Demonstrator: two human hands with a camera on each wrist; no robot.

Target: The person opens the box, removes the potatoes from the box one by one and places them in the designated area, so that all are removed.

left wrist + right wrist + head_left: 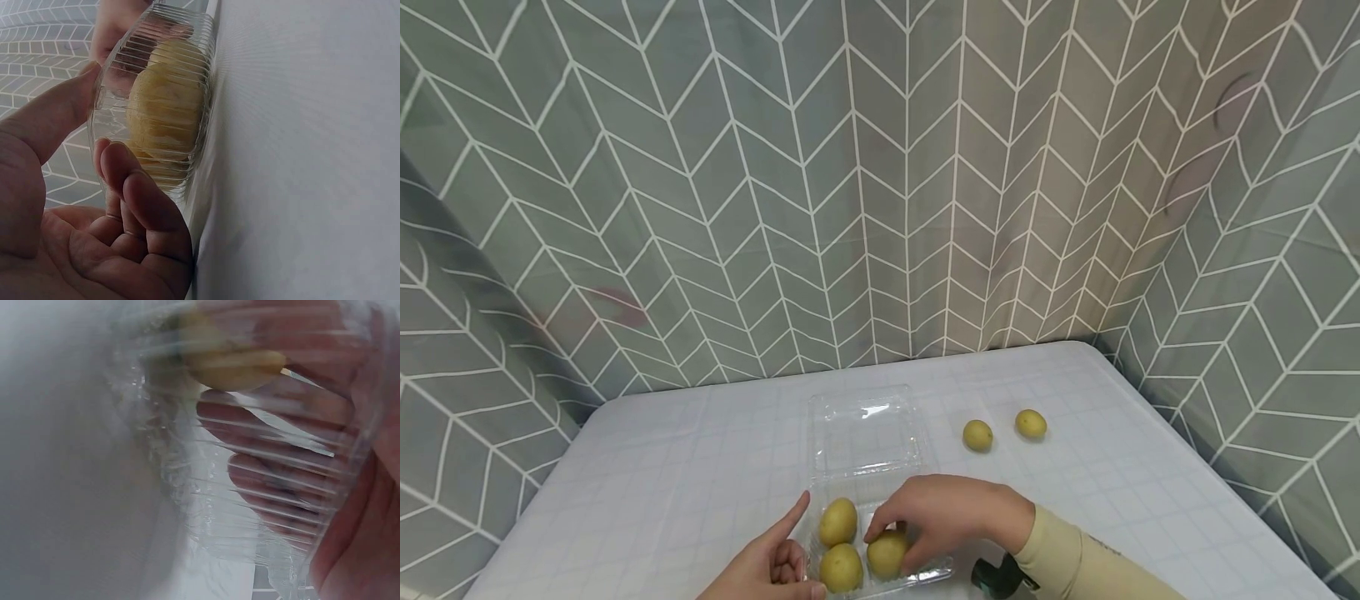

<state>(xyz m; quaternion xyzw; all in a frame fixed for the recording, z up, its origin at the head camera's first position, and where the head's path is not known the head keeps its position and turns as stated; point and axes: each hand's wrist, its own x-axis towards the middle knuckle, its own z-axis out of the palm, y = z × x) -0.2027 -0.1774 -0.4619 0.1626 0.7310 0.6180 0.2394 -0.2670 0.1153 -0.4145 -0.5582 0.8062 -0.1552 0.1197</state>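
Observation:
A clear plastic clamshell container [880, 487] stands with its lid [865, 429] folded back. Inside, on the left, sit two yellow potatoes, a far one [838, 522] and a near one [841, 568]. My right hand [951, 512] reaches in from the right and grips a third potato [887, 554] between thumb and fingers. In the right wrist view, its fingers show through the ribbed wall [269, 481]. My left hand [767, 558] holds the container's left edge, its curled fingertips [122, 165] against the ribbed side.
Two more potatoes, one at the left [977, 436] and one at the right [1031, 424], lie on the white cloth-covered table [700, 467] beyond my right hand. Patterned curtains [880, 183] hang behind the table and along both sides.

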